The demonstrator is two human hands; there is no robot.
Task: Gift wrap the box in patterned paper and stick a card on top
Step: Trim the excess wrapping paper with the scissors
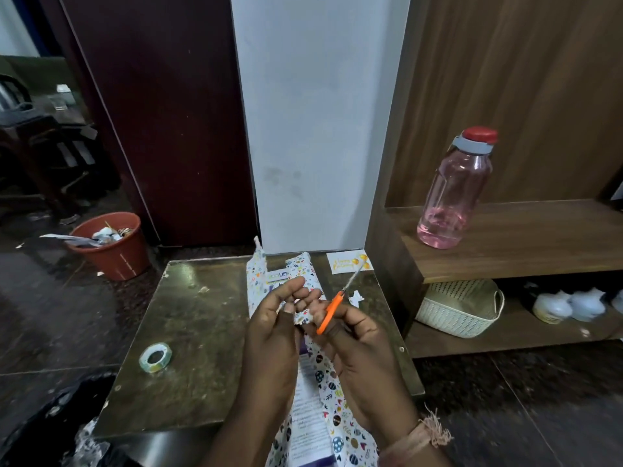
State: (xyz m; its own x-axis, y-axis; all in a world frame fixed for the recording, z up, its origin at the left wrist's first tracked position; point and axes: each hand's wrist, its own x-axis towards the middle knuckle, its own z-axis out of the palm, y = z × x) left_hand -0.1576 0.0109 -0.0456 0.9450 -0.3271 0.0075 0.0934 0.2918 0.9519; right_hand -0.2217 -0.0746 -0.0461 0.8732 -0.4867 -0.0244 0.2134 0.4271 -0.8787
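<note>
Nearest the camera, the box (pixel 308 423) is lying long-ways on the small table (pixel 188 332), half covered: patterned paper (pixel 337 399) is sitting along its right side and bunching at the far end, with the printed face showing bare.

Looks like the trimming stage. The right hand (pixel 357 352) is gripping orange-handled scissors (pixel 332 311), fingers curled round the handle, blades pointing far-right. The left hand (pixel 273 328) is pinching a small offcut of paper (pixel 303 316) between thumb and fingers.

Next I'd guess: drop the scrap, park the scissors, grab tape and close the flaps.

Count: one box, one scissors, one tape roll (pixel 155 357) at near left, one card (pixel 349 261) at the far right corner, one loose scrap (pixel 356 297) beside it.
</note>
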